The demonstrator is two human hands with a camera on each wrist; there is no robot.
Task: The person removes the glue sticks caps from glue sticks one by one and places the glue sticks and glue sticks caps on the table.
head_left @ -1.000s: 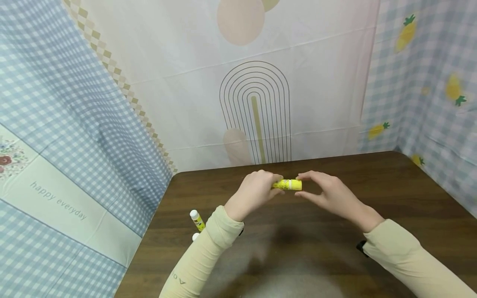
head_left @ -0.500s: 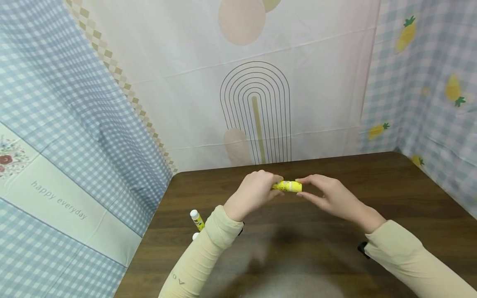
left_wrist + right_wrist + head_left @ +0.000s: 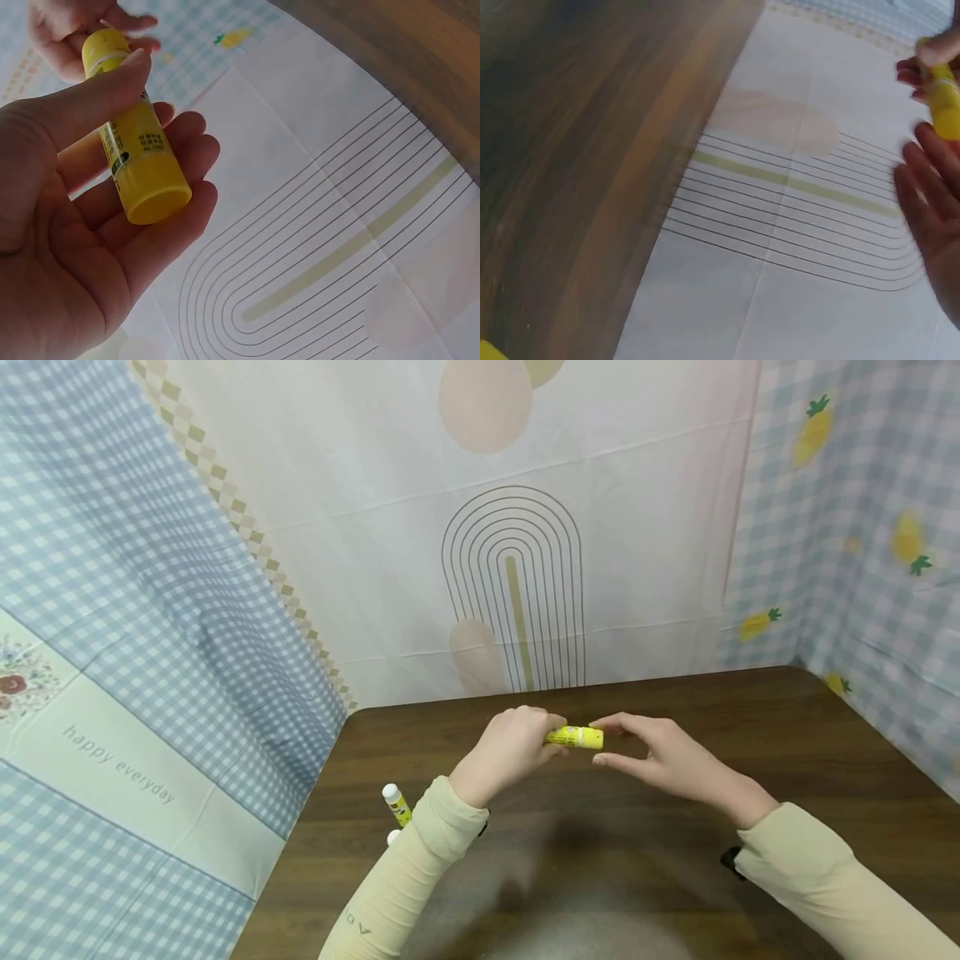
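Note:
A yellow glue stick (image 3: 576,737) with printed lettering and a pale ring is held level above the table. My left hand (image 3: 510,747) pinches it between thumb and fingers; in the left wrist view the thumb lies across the glue stick (image 3: 142,150) and the fingers curl behind it. Close to its right end is my right hand (image 3: 663,756), thumb and fingers spread. The right thumb stands apart from the end; whether a fingertip touches its upper side I cannot tell. In the right wrist view, the right hand (image 3: 934,202) shows beside the glue stick's yellow end.
On the brown wooden table (image 3: 750,735), left of my left forearm, lies another yellow glue stick (image 3: 397,803) with a white cap. A white round end (image 3: 393,837) peeks out beside the sleeve. Patterned cloth (image 3: 637,543) hangs behind the table.
The right fingers closed on the glue stick's right end half a second ago, then the thumb came away and the hand spread. The left hand keeps its hold, with the stick tilting slightly.

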